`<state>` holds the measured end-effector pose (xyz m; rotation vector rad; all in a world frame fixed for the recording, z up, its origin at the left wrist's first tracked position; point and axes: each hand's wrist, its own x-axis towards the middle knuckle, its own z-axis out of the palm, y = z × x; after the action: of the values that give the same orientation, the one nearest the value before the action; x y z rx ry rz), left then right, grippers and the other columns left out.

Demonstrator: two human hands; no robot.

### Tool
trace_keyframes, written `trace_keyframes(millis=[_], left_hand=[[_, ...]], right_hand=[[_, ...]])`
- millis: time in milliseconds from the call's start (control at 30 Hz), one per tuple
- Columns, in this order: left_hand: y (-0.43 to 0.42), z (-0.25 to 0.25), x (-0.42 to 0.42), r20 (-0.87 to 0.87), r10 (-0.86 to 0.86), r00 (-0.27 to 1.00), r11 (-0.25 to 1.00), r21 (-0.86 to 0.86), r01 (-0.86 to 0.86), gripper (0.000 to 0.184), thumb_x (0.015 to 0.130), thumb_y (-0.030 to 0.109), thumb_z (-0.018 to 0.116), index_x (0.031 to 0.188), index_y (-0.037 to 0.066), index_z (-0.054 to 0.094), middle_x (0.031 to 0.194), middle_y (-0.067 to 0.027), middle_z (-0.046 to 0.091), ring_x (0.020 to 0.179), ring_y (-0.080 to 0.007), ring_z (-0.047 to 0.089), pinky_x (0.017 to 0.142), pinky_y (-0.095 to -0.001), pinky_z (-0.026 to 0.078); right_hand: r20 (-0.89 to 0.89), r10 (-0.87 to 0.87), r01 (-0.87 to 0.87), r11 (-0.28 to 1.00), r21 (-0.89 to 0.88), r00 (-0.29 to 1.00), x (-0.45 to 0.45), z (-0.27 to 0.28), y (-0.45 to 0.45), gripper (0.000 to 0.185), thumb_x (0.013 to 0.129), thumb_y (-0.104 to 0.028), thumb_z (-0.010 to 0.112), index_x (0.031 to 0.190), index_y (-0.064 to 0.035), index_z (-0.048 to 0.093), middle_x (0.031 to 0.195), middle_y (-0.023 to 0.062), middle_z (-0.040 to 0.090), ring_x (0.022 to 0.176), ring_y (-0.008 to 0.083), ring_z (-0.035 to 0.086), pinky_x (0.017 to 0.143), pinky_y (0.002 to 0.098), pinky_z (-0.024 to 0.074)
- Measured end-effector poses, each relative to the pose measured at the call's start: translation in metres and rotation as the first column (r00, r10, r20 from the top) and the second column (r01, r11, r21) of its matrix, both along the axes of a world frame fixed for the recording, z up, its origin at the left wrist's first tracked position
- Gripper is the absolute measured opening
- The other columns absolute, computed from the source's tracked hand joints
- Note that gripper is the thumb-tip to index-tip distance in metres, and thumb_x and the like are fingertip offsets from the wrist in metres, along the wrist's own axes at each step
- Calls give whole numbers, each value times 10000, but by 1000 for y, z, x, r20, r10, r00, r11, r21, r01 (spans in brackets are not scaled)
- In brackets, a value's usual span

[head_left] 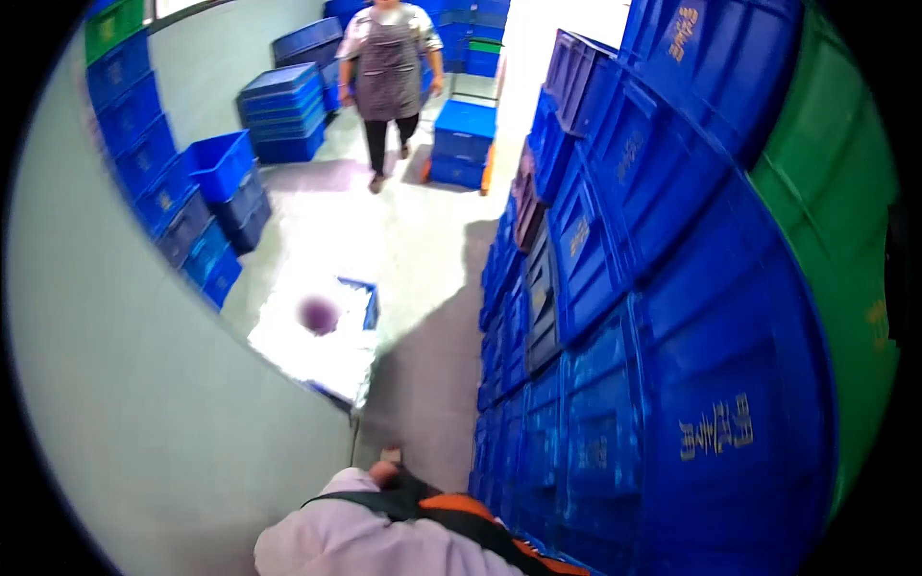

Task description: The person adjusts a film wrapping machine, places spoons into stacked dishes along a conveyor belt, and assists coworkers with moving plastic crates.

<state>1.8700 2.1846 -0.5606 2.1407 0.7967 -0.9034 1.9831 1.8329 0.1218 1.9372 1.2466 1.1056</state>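
Observation:
Neither my left hand nor my right hand shows in the head view. My light-coloured top (384, 547), crossed by a black strap with orange beside it, fills the bottom edge. Just above it is a small skin-toned patch (384, 470), too blurred to make out. Tall stacks of blue crates (711, 355) rise close on the right. Ahead on the left, a low blue crate (358, 285) with bright, glaring white contents stands on the floor by the wall's end.
Another person (389, 67) in a dark apron stands ahead on the pale floor (413, 250). Blue crates (464, 130) are stacked beside them. More stacks (144, 158) line the left, beyond a pale wall (125, 384). A green crate (836, 211) is at the far right.

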Motion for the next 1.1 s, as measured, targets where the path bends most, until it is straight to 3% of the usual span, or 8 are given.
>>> trace_keyframes(millis=[67,167,467,733,800,867,967,1100], left_hand=[[61,11,49,-95,-129,987,991,30,132,253,720,308,633,863,103,676,960,-118,633,889,-280,608,747,-341,469],[145,67,111,96,255,962,947,173,-269,318,710,226,527,873,-23,638,960,-239,598,942,-352,575,785,-382,465],[205,18,243,303,318,899,948,-103,-300,265,695,206,510,787,10,663,882,-213,617,889,-336,599,800,-384,467],[168,19,306,183,-434,882,787,-400,470,350,765,310,505,916,24,641,861,-215,618,875,-332,593,791,-385,459],[211,37,349,483,-273,832,811,-350,469,342,763,301,508,918,26,640,871,-220,615,885,-345,586,802,-384,456],[258,54,394,320,-354,879,912,-89,400,317,748,279,535,909,26,638,872,-218,612,867,-365,584,779,-386,464],[346,93,460,434,72,898,992,-123,-21,303,765,290,547,856,15,635,843,-211,618,835,-339,604,705,-400,474],[411,150,552,572,179,801,977,-5,-215,216,789,210,549,848,11,610,781,-189,629,763,-254,628,663,-352,488]], right_hand=[[-145,-27,30,999,19,989,10,-18,41,402,889,-347,398,1121,-42,519,1092,128,548,1021,292,498,921,464,334],[-483,-41,112,986,120,875,41,-62,97,388,883,-333,413,1112,-40,524,1063,132,556,987,286,510,897,452,349],[-993,-74,715,690,-114,-87,159,-385,176,349,865,-292,459,1086,-35,539,977,141,581,888,269,547,822,416,396],[-755,-116,698,310,-645,-646,226,-579,176,315,849,-256,500,1064,-31,553,901,150,602,800,253,580,756,383,437],[-783,-86,717,349,-603,-616,254,-595,202,308,845,-247,510,1058,-30,556,882,152,608,778,249,588,739,375,447],[-896,-18,782,480,-397,-443,297,-591,236,300,841,-238,521,1052,-28,559,863,154,613,755,245,596,723,367,458],[-964,265,768,622,153,-22,407,-436,358,332,854,-190,532,1134,-15,497,894,132,628,811,238,618,748,339,483],[-582,714,595,287,750,389,495,-245,446,340,835,-165,551,1118,13,490,943,144,604,830,218,602,750,306,472]])
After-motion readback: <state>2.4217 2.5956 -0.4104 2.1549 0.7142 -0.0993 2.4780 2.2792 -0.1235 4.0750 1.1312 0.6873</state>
